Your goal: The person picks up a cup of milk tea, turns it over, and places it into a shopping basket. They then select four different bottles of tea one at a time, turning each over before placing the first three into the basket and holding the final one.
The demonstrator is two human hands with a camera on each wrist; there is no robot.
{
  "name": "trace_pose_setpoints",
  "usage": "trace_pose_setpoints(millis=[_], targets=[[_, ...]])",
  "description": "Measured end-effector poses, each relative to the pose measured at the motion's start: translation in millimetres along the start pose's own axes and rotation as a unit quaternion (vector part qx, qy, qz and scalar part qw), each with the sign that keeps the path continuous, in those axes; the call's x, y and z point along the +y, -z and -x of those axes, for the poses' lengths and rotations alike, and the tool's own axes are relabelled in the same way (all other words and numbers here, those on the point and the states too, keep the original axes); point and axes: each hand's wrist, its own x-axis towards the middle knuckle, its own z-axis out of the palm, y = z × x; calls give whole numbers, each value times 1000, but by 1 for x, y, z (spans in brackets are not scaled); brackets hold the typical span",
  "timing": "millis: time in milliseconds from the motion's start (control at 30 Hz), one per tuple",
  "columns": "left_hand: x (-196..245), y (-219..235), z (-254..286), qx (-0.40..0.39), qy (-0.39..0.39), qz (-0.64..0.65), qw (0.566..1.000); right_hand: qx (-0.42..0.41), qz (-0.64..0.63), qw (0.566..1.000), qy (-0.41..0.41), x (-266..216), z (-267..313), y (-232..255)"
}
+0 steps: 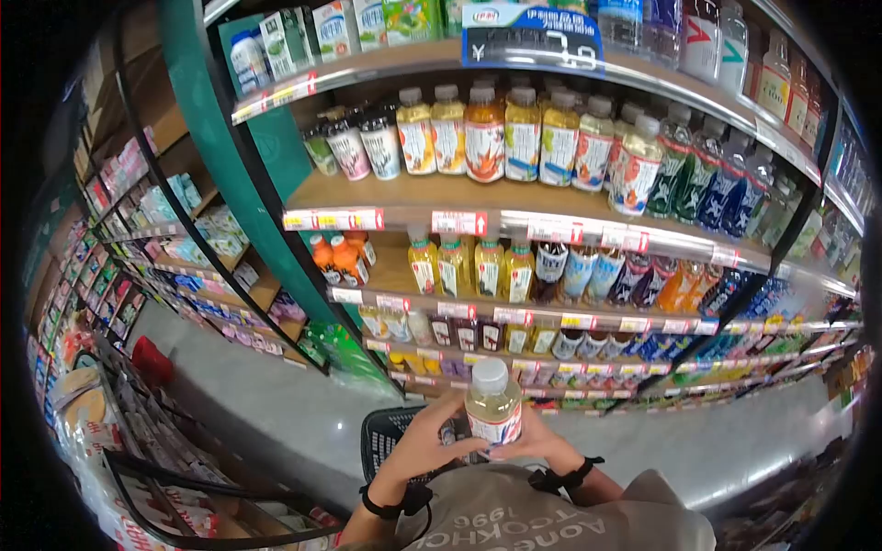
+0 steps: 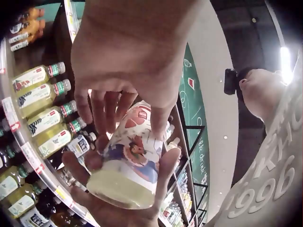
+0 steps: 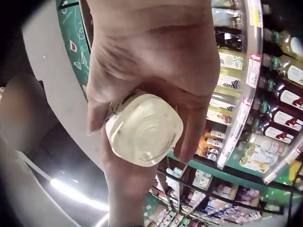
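Note:
A bottle (image 1: 494, 409) of pale yellow drink with a white cap stands upright between both hands in front of the person's chest. My left hand (image 1: 430, 439) grips it from the left side, and my right hand (image 1: 537, 441) holds it from the right. In the left wrist view the bottle's label (image 2: 135, 151) shows a printed picture, with fingers of the left hand (image 2: 128, 71) and right hand (image 2: 113, 208) round it. The right wrist view shows the bottle's base (image 3: 146, 130) below the right hand (image 3: 154, 56).
Shelves (image 1: 514, 197) of bottled drinks stand ahead, with a blue price sign (image 1: 531, 37) above. A black basket (image 1: 381, 436) is below the left forearm. At the lower left is a black-railed bin (image 1: 175, 473) of packages; a red object (image 1: 152, 360) lies on the floor beyond it.

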Motion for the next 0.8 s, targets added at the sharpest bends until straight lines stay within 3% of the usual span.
trace_pose_setpoints(millis=[100, 200, 367, 500, 600, 800], targets=[[-4, 7, 10, 26, -20, 26, 999, 19, -31, 999, -11, -5, -2, -19], [-4, 12, 17, 2, -23, 54, 998, 44, -55, 997, 13, -7, -10, -34], [-3, 16, 33, -10, 4, 71, 997, 70, -214, 972, -72, -19, -13, -67], [-15, 16, 43, -5, 31, 134, 990, 104, -224, 967, -63, -20, -22, -87], [-21, 21, 45, -21, 40, 139, 989, 86, -245, 962, -85, -10, -21, -87], [-26, 25, 40, -32, 47, 135, 989, 147, -257, 951, -91, -13, -25, -96]])
